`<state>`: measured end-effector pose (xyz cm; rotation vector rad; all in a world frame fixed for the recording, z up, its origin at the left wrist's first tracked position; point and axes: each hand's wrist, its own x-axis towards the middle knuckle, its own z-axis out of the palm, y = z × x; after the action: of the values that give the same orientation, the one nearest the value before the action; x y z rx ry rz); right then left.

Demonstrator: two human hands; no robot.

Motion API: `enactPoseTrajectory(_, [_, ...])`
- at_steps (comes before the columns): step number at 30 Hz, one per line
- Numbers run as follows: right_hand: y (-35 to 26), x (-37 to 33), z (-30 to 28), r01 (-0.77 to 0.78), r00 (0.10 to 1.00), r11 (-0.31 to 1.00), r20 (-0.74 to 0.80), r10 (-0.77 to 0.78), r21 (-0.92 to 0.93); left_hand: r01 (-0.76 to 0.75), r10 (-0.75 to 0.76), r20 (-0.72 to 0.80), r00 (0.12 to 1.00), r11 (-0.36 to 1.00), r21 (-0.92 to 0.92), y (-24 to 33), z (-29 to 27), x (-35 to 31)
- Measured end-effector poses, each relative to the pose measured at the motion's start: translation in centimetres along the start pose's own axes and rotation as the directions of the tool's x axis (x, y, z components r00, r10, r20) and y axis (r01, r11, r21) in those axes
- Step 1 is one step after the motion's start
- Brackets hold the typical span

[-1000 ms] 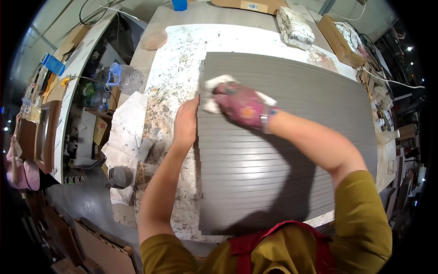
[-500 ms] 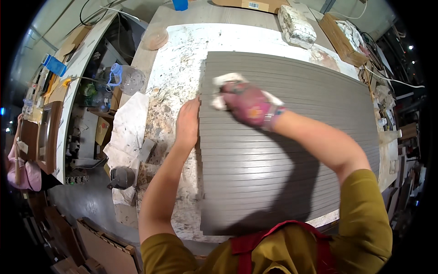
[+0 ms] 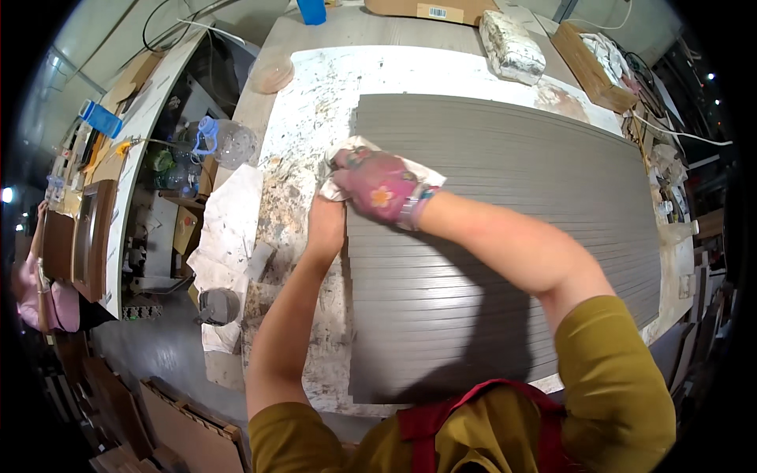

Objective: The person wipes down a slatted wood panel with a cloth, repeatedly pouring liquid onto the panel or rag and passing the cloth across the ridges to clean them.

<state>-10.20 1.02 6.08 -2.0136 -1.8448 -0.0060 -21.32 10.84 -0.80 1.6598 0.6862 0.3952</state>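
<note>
Several long grey-brown strips [image 3: 505, 197] lie side by side on the worktable, forming a broad ribbed surface. My right hand [image 3: 378, 185], in a purple flowered glove, is closed on a white cloth [image 3: 430, 176]. It presses the cloth at the strips' left ends, some of it hanging past them. My bare left hand [image 3: 325, 225] rests against that left edge, just below the cloth. Its fingers are hidden by the cloth and the glove, so I cannot tell how they are bent.
A stained white sheet [image 3: 315, 102] lies beneath the strips. A wrapped white block [image 3: 512, 49] and a wooden box [image 3: 591, 67] stand at the far right. Left are a large clear bottle [image 3: 235, 143] and a dark cup [image 3: 218, 306]. Another person [image 3: 55, 303] is at the far left.
My right hand has slid left with the cloth, from on top of the strips to their left ends, and now covers my left hand's fingers. The left hand has barely moved.
</note>
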Motion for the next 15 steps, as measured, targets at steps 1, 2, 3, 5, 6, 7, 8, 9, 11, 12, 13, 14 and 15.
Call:
enactPoseTrajectory(1, [0.0, 0.5, 0.0, -0.047, 0.998, 0.999, 0.039, 0.047, -0.012, -0.186, 0.154, 0.117, 0.981, 0.915, 0.359, 0.0, -0.7, -0.1])
enactPoseTrajectory(2, [-0.3, 0.5, -0.3, 0.034, 0.999, 0.999, -0.003, -0.034, 0.042, -0.199, 0.184, 0.075, 0.98, 0.893, 0.403, -2.0, -1.5, 0.1])
enactPoseTrajectory(3, [-0.3, -1.0, -1.3, -0.008, 0.998, 0.997, 0.068, 0.003, 0.074, -0.209, 0.217, 0.035, 0.976, 0.87, 0.447, -3.9, -2.2, 0.3])
enactPoseTrajectory(5, [3.2, -6.7, -2.1, 0.105, 0.981, 0.993, -0.17, -0.095, 0.054, -0.459, 0.406, 0.212, 0.889, 0.777, 0.431, -0.8, -2.2, -0.2])
enactPoseTrajectory(6, [4.1, -8.4, -3.9, 0.012, 0.996, 0.999, -0.085, -0.008, 0.039, -0.432, 0.398, 0.174, 0.901, 0.779, 0.454, -1.1, -2.7, -0.6])
enactPoseTrajectory(7, [6.0, -10.4, -4.9, -0.147, 0.986, 0.989, -0.079, 0.149, 0.034, -0.421, 0.398, 0.152, 0.905, 0.78, 0.464, -1.1, -2.5, -0.6])
enactPoseTrajectory(8, [7.8, -11.7, -6.0, -0.182, 0.982, 0.983, -0.057, 0.18, -0.02, -0.409, 0.392, 0.137, 0.91, 0.784, 0.467, -1.0, -2.3, -0.5])
enactPoseTrajectory(9, [7.9, -11.6, -6.2, -0.157, 0.985, 0.986, -0.082, 0.152, -0.059, -0.398, 0.382, 0.132, 0.915, 0.79, 0.467, -1.0, -1.9, -0.4])
enactPoseTrajectory(11, [6.9, -8.0, -4.6, -0.043, 0.995, 0.997, -0.09, 0.037, -0.059, -0.381, 0.354, 0.149, 0.923, 0.795, 0.472, -1.3, -1.5, -0.3])
enactPoseTrajectory(12, [5.8, -5.7, -3.1, -0.01, 0.997, 1.0, -0.077, 0.01, 0.003, -0.383, 0.35, 0.161, 0.923, 0.792, 0.476, -1.1, -1.5, -0.2])
enactPoseTrajectory(13, [4.7, -2.9, -1.6, 0.027, 0.997, 0.997, -0.068, -0.022, 0.068, -0.384, 0.346, 0.17, 0.923, 0.787, 0.483, -1.1, -1.5, 0.0])
enactPoseTrajectory(14, [2.5, 0.0, -1.1, -0.022, 1.0, 0.997, -0.008, 0.023, 0.072, -0.44, 0.431, 0.148, 0.89, 0.729, 0.524, -1.5, -1.3, 0.1])
enactPoseTrajectory(15, [1.3, 1.7, -1.0, -0.069, 0.997, 0.994, 0.051, 0.065, 0.079, -0.434, 0.403, 0.182, 0.897, 0.722, 0.539, -1.5, -1.2, 0.2])
